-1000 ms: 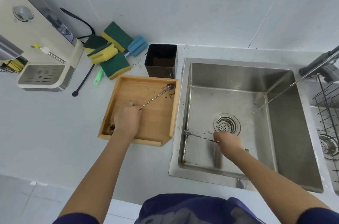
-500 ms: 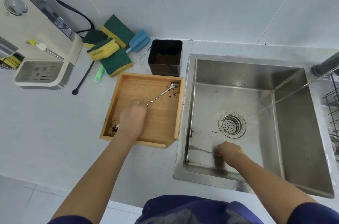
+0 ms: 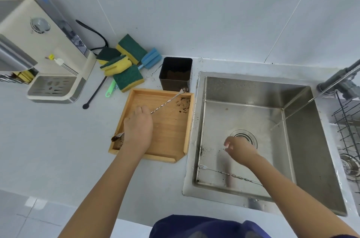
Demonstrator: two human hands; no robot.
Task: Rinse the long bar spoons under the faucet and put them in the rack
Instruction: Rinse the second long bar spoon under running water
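Two spoons: one [image 3: 229, 175] lies loose on the sink [image 3: 241, 89] floor by the near wall. Right hand [image 3: 238, 149] hovers above the drain, fingers loosely curled, holding nothing. Left hand [image 3: 138, 129] grips the second spoon [image 3: 165, 103] over the tray [image 3: 187, 132], bowl past its far rim. Rack [image 3: 348, 120] at right edge.

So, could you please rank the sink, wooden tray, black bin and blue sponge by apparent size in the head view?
Largest to smallest:
1. sink
2. wooden tray
3. black bin
4. blue sponge

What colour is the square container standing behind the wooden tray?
The square container is black, with brown grounds inside; the head view shows it best.
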